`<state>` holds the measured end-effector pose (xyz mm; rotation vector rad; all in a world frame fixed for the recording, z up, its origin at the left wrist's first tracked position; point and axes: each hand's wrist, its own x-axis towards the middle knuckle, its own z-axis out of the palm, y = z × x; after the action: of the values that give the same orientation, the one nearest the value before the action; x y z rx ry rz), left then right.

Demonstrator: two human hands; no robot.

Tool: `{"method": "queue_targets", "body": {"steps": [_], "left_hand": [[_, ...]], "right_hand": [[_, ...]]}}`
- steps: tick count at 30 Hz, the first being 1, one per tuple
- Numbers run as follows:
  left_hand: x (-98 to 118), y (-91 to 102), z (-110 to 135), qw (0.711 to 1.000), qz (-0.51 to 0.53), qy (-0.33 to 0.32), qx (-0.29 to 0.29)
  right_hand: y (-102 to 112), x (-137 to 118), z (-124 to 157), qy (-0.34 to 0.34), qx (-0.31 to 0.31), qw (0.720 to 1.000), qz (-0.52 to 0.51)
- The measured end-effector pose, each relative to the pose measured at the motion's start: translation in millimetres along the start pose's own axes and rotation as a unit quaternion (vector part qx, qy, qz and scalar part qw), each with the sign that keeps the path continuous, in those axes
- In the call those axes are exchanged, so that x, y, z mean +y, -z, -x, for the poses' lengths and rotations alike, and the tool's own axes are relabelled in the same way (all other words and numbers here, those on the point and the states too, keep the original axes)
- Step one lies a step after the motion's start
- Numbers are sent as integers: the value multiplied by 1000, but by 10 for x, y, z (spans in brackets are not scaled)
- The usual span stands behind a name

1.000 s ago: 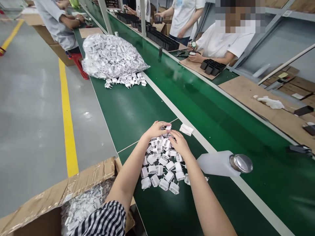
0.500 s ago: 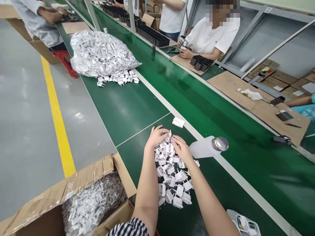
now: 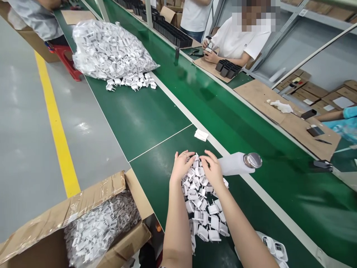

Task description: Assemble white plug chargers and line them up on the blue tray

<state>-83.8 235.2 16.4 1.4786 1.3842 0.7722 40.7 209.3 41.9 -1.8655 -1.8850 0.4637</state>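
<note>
White plastic plug housings with thin pins [image 3: 214, 222] lie in a loose heap on the green tabletop. My left hand [image 3: 182, 165] rests along the far left side of the heap, fingers spread and curved inward. Opposite it, my right hand [image 3: 212, 170] cups the far right side with its fingers apart. A few housings sit between my fingertips, and neither hand is closed around one. A frosted bottle with a metal cap [image 3: 237, 163] lies just beyond my right hand.
A big clear bag of housings [image 3: 111, 50] lies farther up the table. At lower left, an open carton [image 3: 95, 201] holds another bag. A white tray [image 3: 279, 250] is near my right forearm. A person [image 3: 237, 41] works across the green belt [image 3: 223, 111].
My hands and the near part of the heap appear shifted slightly right and down in view, partly because the camera moved. My right fingers have spread a little more.
</note>
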Motion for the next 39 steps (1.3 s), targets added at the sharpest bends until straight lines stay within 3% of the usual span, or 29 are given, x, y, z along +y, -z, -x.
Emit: {"method": "queue_targets", "body": {"steps": [2, 5, 6, 8, 12, 15, 17, 19, 21, 24, 28, 30, 33, 36, 39], "left_hand": [[-55, 52, 10, 991, 125, 14, 49], [-153, 145, 59, 940, 314, 38, 129], [-181, 164, 94, 930, 337, 40, 137], [-218, 166, 199, 938, 321, 37, 125], [-229, 39, 482, 975, 205, -23, 76], [-213, -44, 640, 987, 140, -63, 56], [-206, -28, 710, 981, 153, -66, 95], [-216, 41, 807, 965, 184, -72, 174], [-259, 112, 982, 949, 196, -88, 231], [-391, 108, 1370, 952, 174, -132, 213], [-582, -74, 1854, 950, 143, -211, 181], [-623, -166, 2023, 938, 132, -255, 193], [-577, -267, 2207, 923, 117, -289, 226], [-387, -329, 2284, 916, 95, -307, 239], [-69, -373, 2178, 923, 67, -310, 219]], "right_hand": [[-16, -95, -127, 3, -44, 999, 16], [-51, -169, -250, 45, -190, 978, 76], [-60, -168, -255, 58, -221, 969, 95], [-68, -130, -204, 70, -238, 962, 113], [-22, -13, 20, 95, -233, 960, 127], [26, -2, 79, 106, -208, 961, 152], [17, -42, -27, 60, -147, 970, 182], [-40, -96, -245, 6, -85, 973, 216], [-131, -139, -506, -23, -57, 970, 237], [-275, -156, -774, -30, -57, 966, 249], [-340, -179, -672, -3, -42, 967, 253], [-258, -248, -479, 23, -30, 968, 247], [41, -397, -103, 77, -5, 972, 223], [498, -464, 348, 133, 22, 971, 196], [1022, -343, 825, 188, 68, 967, 156]]}}
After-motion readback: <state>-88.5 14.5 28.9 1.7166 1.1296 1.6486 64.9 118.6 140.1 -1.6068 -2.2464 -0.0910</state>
